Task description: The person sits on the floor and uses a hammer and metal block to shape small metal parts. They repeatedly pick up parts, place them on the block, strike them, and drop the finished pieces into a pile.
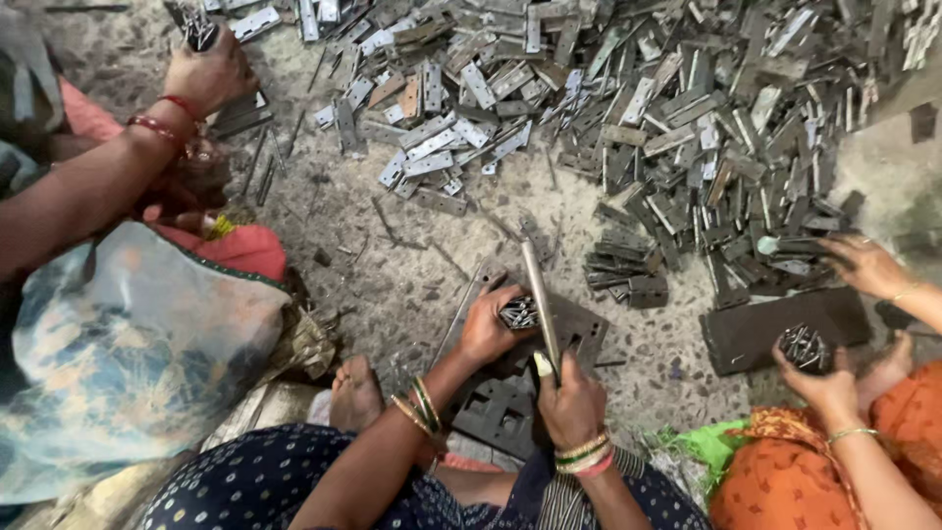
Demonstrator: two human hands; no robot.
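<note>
On the speckled grey stone floor (392,285), the dark flat metal plate with square cut-outs (510,407) serves as landmark: just above its upper edge the left hand (488,324) has its fingers (496,299) clenched round a bunch of small dark metal pins (518,313), pressed inside the curl of the palm; directly over the plate the right hand (571,402) grips the lower end of a long grey metal rod (540,299), which slants up and away past the pins. Far beyond the plate spreads a big heap of grey metal hinge leaves (667,108); co-workers' hands work at either side of it
</note>
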